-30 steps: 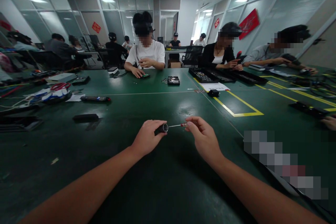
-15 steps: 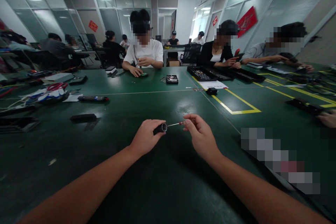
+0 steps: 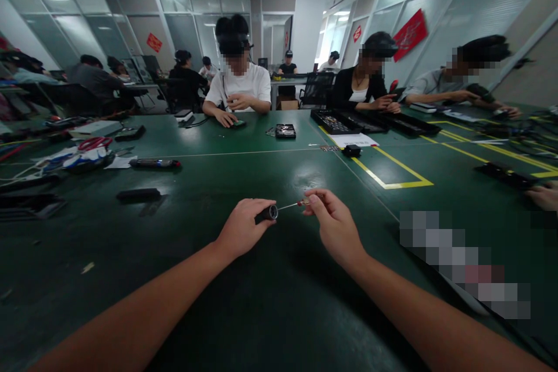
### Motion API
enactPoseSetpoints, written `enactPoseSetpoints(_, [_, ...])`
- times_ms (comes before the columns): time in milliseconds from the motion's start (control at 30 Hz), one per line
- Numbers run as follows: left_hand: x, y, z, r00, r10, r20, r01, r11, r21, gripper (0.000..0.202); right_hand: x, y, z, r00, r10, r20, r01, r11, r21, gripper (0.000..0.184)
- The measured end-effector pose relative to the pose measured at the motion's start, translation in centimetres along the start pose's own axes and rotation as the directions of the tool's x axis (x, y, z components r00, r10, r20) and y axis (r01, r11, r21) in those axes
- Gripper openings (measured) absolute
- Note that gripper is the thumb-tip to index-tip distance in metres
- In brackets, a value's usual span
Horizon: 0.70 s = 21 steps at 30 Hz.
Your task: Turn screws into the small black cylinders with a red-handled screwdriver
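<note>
My left hand (image 3: 242, 225) is closed around a short black cylinder (image 3: 267, 214) that looks like a flashlight, its ringed round end facing right. A small screwdriver (image 3: 301, 203) with a thin metal shaft and a clear reddish handle is pinched in my right hand (image 3: 335, 222). The shaft points left, and its tip reaches the rim of the cylinder's open end; whether it goes inside I cannot tell. Both hands are held over the green table (image 3: 270, 314).
A black bar-shaped object (image 3: 138, 196) and a dark pen-like tool (image 3: 155, 164) lie to the left, near a pile of cables (image 3: 89, 154). Ahead are a small black box (image 3: 351, 151) and an open parts case (image 3: 335, 123). A co-worker (image 3: 238, 90) sits across the table.
The screwdriver handle shows slightly more between the fingers of my right hand. Otherwise both hands and the black cylinder stay nearly where they were.
</note>
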<state>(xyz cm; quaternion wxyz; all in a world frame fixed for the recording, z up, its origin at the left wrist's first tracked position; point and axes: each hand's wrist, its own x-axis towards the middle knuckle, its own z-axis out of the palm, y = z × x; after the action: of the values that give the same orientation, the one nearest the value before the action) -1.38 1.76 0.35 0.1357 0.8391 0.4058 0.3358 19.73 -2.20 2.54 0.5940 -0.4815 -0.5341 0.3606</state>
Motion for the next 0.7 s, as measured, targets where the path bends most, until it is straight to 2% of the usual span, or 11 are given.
enactPoseSetpoints(100, [-0.1, 0.3, 0.0, 1.000, 0.003, 0.004, -0.003, 1.000, 0.005, 0.041, 0.1, 0.6, 0.3, 0.999, 0.019, -0.028, -0.018, 0.999, 0.032, 0.029])
enactPoseSetpoints(167, [0.0, 0.4, -0.1, 1.000, 0.026, -0.007, -0.026, 1.000, 0.009, 0.041, 0.4, 1.1, 0.3, 0.992, 0.113, -0.059, -0.104, 0.984, 0.145, 0.030])
enactPoseSetpoints(233, [0.2, 0.3, -0.2, 0.998, 0.057, -0.026, -0.056, 0.998, 0.024, 0.040, 0.9, 1.6, 0.2, 0.957, 0.286, -0.038, -0.260, 0.911, 0.322, 0.027])
enactPoseSetpoints(267, [0.3, 0.2, -0.2, 0.998, 0.059, -0.037, -0.057, 0.998, 0.032, 0.040, 1.1, 1.8, 0.0, 0.921, 0.389, 0.025, -0.367, 0.844, 0.392, 0.026])
enactPoseSetpoints(333, [0.5, -0.3, -0.3, 0.999, 0.020, -0.043, -0.018, 0.999, 0.046, 0.040, 1.5, 2.0, -0.2, 0.878, 0.474, 0.062, -0.443, 0.758, 0.478, 0.024])
enactPoseSetpoints(400, [0.6, -0.6, -0.4, 0.999, -0.035, -0.026, 0.036, 0.998, 0.054, 0.041, 1.7, 2.0, -0.4, 0.887, 0.461, 0.030, -0.408, 0.751, 0.519, 0.022])
enactPoseSetpoints(500, [0.5, -0.8, -0.3, 0.999, -0.043, -0.007, 0.043, 0.997, 0.064, 0.042, 1.6, 1.8, -0.3, 0.927, 0.375, -0.024, -0.311, 0.802, 0.510, 0.021])
enactPoseSetpoints(700, [0.3, -0.5, -0.1, 1.000, 0.003, -0.021, -0.001, 0.998, 0.058, 0.042, 1.1, 1.7, 0.1, 0.977, 0.194, -0.084, -0.157, 0.933, 0.324, 0.029])
